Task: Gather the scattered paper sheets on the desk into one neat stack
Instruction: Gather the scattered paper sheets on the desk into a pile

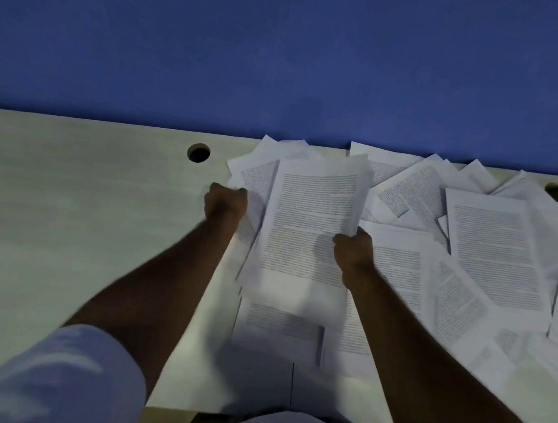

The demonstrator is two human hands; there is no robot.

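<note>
While gripping a bundle of printed sheets [306,235] by its two side edges: left hand [226,202] curled at the left edge, right hand [352,250] curled round the right edge, bundle apparently lifted slightly off the pale desk [63,223], though blur hides the gap. More loose sheets [493,254] overlapping to the right, along the blue wall [287,57]. Round cable hole [198,153] just left of the papers.

print on sheets [309,235] — unreadable
</note>
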